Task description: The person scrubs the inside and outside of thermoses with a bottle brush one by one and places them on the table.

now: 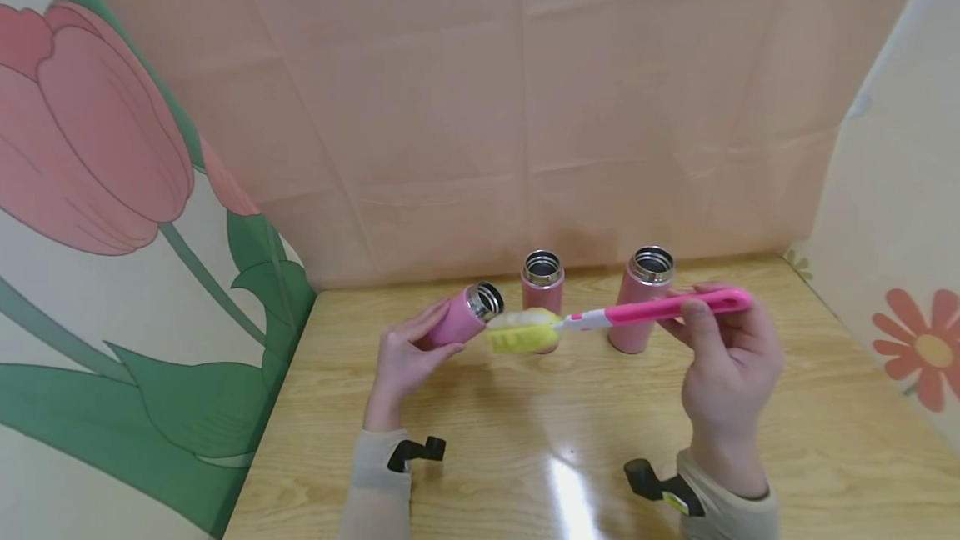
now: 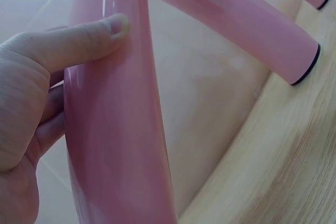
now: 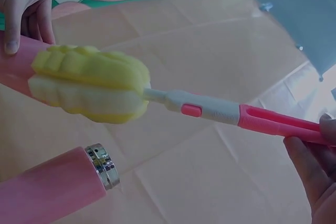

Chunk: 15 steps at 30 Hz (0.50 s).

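Observation:
My left hand (image 1: 408, 352) grips a pink thermos bottle (image 1: 454, 322), tilted so its open steel mouth faces right. In the left wrist view the thumb lies across this bottle's body (image 2: 115, 114). My right hand (image 1: 729, 365) holds a bottle brush (image 1: 645, 309) by its bright pink handle, nearly level. The brush's yellow and white sponge head (image 1: 517, 332) points left, right at the held bottle's mouth in the head view. In the right wrist view the sponge (image 3: 92, 82) overlaps that bottle, and its white neck with a pink button shows.
Two more pink bottles without lids stand upright on the wooden table (image 1: 480, 473), one in the middle (image 1: 542, 294) and one to the right (image 1: 637, 307) behind the brush handle. A peach cloth backdrop (image 1: 450, 107) rises behind, with flower-patterned walls at both sides.

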Each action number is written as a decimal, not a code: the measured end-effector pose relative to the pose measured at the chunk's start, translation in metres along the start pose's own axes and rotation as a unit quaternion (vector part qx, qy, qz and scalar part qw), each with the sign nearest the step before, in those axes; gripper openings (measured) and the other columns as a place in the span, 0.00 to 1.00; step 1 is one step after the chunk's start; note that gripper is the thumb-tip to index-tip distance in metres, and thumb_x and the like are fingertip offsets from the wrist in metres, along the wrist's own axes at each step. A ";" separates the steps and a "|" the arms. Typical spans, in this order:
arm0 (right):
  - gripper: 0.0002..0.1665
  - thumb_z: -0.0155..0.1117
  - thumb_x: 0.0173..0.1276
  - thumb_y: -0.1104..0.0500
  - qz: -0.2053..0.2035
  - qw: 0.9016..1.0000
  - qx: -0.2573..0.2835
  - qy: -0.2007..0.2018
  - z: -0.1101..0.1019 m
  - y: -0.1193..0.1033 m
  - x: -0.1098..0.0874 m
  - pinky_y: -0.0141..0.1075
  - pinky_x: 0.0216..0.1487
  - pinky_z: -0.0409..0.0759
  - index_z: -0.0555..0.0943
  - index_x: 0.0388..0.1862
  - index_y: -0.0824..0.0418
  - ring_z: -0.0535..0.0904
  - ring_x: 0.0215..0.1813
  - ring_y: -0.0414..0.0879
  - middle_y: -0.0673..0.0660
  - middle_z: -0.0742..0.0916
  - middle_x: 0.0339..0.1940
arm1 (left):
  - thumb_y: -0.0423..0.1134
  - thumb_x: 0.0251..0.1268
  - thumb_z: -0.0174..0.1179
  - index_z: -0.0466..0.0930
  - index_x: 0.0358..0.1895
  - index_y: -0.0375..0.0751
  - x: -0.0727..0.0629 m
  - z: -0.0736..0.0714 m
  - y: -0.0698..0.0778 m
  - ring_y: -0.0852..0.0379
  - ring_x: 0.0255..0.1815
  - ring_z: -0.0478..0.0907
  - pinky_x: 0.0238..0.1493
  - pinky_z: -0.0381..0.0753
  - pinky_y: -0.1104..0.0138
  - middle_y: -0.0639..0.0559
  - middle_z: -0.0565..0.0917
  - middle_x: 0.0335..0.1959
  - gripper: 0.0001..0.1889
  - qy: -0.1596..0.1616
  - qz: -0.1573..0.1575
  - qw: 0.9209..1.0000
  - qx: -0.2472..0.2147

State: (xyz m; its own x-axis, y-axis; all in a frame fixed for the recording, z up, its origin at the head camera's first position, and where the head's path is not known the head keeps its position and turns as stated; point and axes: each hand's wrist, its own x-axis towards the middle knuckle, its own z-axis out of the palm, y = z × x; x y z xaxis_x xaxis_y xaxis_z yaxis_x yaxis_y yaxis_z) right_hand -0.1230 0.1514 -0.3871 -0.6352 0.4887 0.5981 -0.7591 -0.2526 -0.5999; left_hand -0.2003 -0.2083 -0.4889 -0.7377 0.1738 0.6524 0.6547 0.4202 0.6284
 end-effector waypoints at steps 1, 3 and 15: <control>0.12 0.61 0.73 0.80 0.002 1.000 0.000 0.002 0.000 0.000 0.000 0.40 0.42 0.89 0.73 0.49 0.92 0.91 0.41 0.53 0.68 0.88 0.39 | 0.29 0.46 0.87 0.87 0.62 0.37 0.000 0.000 0.000 0.41 0.63 0.84 0.67 0.81 0.50 0.44 0.86 0.63 0.34 -0.001 -0.002 1.000 0.001; 0.12 0.61 0.73 0.80 0.006 1.000 0.007 0.006 0.000 0.000 0.001 0.40 0.41 0.89 0.73 0.49 0.92 0.91 0.41 0.53 0.68 0.88 0.38 | 0.29 0.46 0.87 0.87 0.62 0.38 0.000 -0.001 0.001 0.41 0.63 0.84 0.67 0.81 0.50 0.44 0.85 0.63 0.34 -0.004 -0.004 1.000 0.000; 0.11 0.62 0.73 0.80 0.012 1.000 0.009 0.026 -0.002 0.000 0.001 0.40 0.40 0.89 0.76 0.49 0.89 0.91 0.41 0.54 0.69 0.88 0.38 | 0.28 0.46 0.87 0.87 0.62 0.38 -0.001 -0.002 0.001 0.40 0.64 0.84 0.68 0.80 0.49 0.44 0.86 0.63 0.34 -0.008 -0.007 1.000 -0.006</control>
State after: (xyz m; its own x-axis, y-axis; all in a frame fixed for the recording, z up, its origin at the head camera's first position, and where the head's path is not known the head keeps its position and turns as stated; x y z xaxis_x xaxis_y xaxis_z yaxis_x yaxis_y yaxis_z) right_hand -0.1237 0.1535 -0.3878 -0.6453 0.5247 0.5553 -0.7466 -0.2789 -0.6040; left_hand -0.1988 -0.2099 -0.4885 -0.7488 0.1827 0.6371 0.6468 0.4114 0.6422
